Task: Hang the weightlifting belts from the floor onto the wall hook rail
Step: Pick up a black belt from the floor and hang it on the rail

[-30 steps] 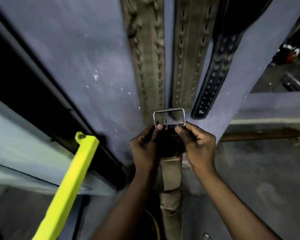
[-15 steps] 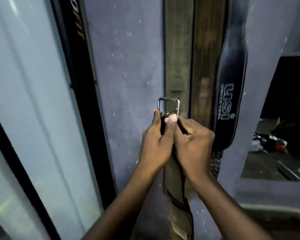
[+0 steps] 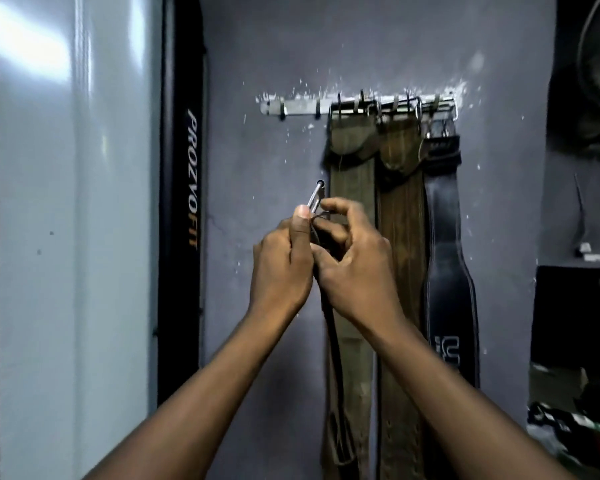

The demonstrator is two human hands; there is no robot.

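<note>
I hold a tan weightlifting belt [image 3: 333, 344] by its metal buckle [image 3: 315, 198], which points up toward the wall. My left hand [image 3: 281, 265] pinches the buckle with thumb raised, and my right hand [image 3: 355, 268] grips the strap just beside it. The belt hangs straight down between my forearms. Above, a metal hook rail [image 3: 298, 107] is fixed to the purple wall. An olive belt [image 3: 352, 174], a brown belt [image 3: 400, 202] and a black leather belt [image 3: 444, 244] hang from its right half. The rail's left hooks are bare.
A black padded upright [image 3: 181, 216] with lettering stands left of the wall, beside a pale glossy panel [image 3: 73, 237]. To the right is a dark recess with a shelf [image 3: 579, 271] and clutter [image 3: 568, 424] low down.
My view has tilted up from the floor to the hook rail. Both hands have lifted the belt's buckle higher, and the buckle has turned edge-on.
</note>
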